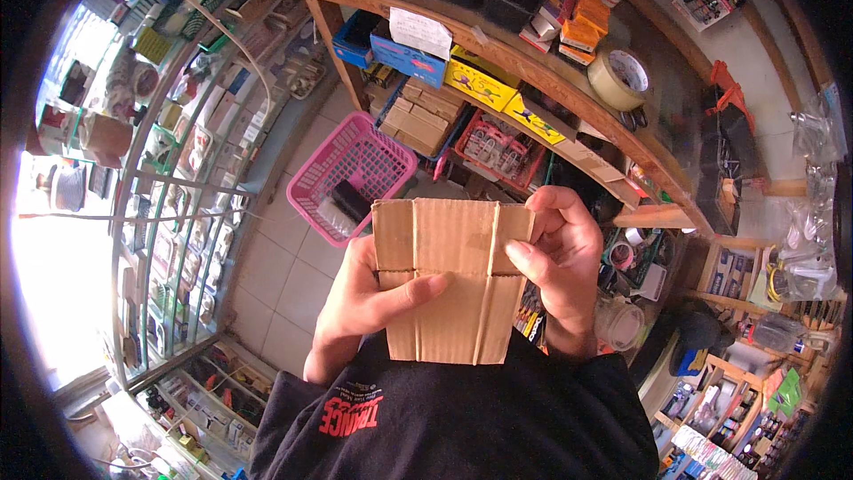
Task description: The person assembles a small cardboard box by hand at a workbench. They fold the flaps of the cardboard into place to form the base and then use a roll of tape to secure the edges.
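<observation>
A flat piece of brown corrugated cardboard (450, 316) is held up in front of my dark shirt. Two creases run down its length, and a slit or fold line crosses it above the middle. My left hand (360, 298) grips its left side, thumb lying across the front below the cross line and fingers hidden behind. At the upper right edge, my right hand (564, 262) pinches the side flap between thumb and forefinger.
A pink plastic basket (302, 180) with dark and white items stands on the tiled floor beyond. Wooden shelving (498, 58) arches ahead, with a tape roll (618, 78) on top and stacked cardboard (418, 120) below. Glass shelves of goods (191, 160) line the left.
</observation>
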Demonstrator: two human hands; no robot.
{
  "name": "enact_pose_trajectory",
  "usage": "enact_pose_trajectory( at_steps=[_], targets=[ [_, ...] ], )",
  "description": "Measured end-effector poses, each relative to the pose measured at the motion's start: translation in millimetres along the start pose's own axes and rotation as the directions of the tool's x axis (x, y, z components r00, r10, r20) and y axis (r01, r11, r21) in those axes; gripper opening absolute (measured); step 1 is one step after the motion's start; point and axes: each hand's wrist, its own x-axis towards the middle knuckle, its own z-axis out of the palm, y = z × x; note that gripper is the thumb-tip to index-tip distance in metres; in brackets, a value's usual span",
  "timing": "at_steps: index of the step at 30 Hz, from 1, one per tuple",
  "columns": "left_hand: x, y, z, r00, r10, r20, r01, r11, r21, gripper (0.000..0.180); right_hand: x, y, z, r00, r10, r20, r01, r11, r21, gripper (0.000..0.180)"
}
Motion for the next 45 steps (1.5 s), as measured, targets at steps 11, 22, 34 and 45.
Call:
enact_pose_trajectory(
  at_steps=[11, 22, 34, 45],
  targets=[
    [9, 11, -8, 0.981, -0.164, 0.100, 0.174, 0.980, -0.101, 0.052, 19, -40, -32, 0.777, -0.372, 0.507, 0.617, 0.607, -0.500, 0.040],
    [49, -31, -44, 0.887, -0.419, 0.194, 0.449, 0.880, -0.154, 0.059, 33, -34, -30, 0.669, -0.274, 0.691, 0.705, 0.530, -0.472, 0.035],
    [36, -57, 14, 0.984, 0.136, 0.113, -0.061, 0.864, -0.501, 0.078, 20, 41, -21, 0.613, -0.659, 0.436, 0.630, 0.076, -0.772, 0.037],
    [29, -29, 14, 0.990, 0.136, -0.048, -0.139, 0.988, -0.068, 0.029, 8, 21, -21, 0.563, -0.657, 0.501, 0.704, 0.064, -0.707, 0.026]
  ],
)
